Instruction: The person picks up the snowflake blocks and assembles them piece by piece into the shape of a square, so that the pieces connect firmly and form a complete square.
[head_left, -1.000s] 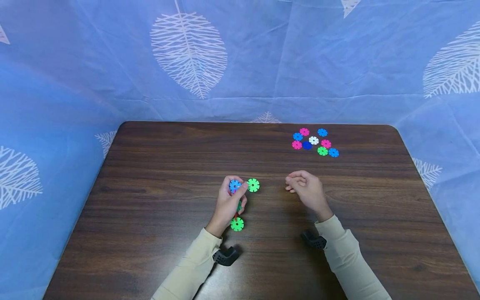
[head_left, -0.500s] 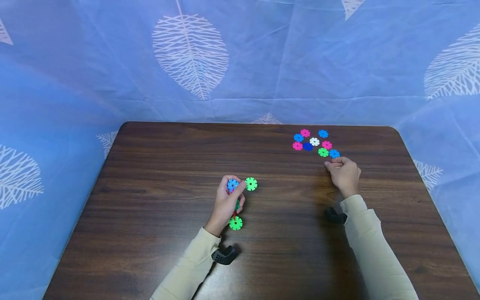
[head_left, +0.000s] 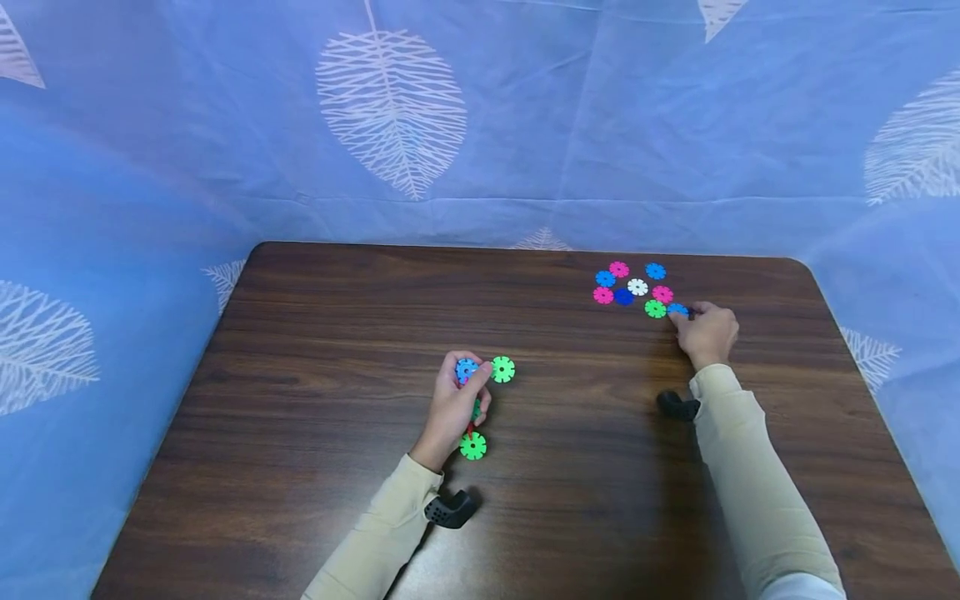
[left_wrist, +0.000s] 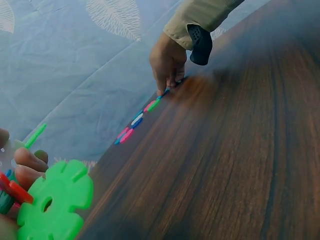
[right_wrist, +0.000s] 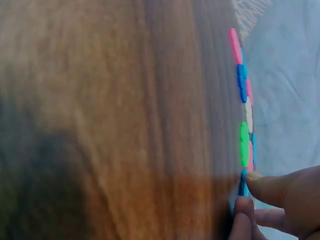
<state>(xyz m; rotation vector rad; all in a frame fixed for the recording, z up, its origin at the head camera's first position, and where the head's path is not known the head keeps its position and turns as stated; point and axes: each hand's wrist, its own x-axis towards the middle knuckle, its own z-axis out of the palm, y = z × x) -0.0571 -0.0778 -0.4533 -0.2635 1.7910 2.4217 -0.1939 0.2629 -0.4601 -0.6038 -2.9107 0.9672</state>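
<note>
The left hand [head_left: 450, 412] grips a joined set of notched discs: a blue disc [head_left: 466, 369] at its fingers, a green disc [head_left: 503, 369] jutting right and another green disc [head_left: 473, 446] below. In the left wrist view that lower green disc [left_wrist: 56, 200] is large, beside a red piece [left_wrist: 20, 191]; the palm hides part of the set. At the back right, the right hand [head_left: 707, 335] has thumb and fingers at the edges of a flat blue disc [head_left: 677, 310]. The right wrist view shows this blue disc [right_wrist: 243, 183] between thumb and finger.
Several loose discs lie flat near the table's back edge, among them a green disc [head_left: 655, 309], a white disc [head_left: 637, 287], a pink disc [head_left: 603, 296] and a dark blue disc [head_left: 623, 297]. The brown table [head_left: 337, 333] meets a blue leaf-patterned cloth [head_left: 525, 125].
The right hand has moved from the middle of the table to the back right and now pinches the blue disc. The left hand keeps its hold, nearly still.
</note>
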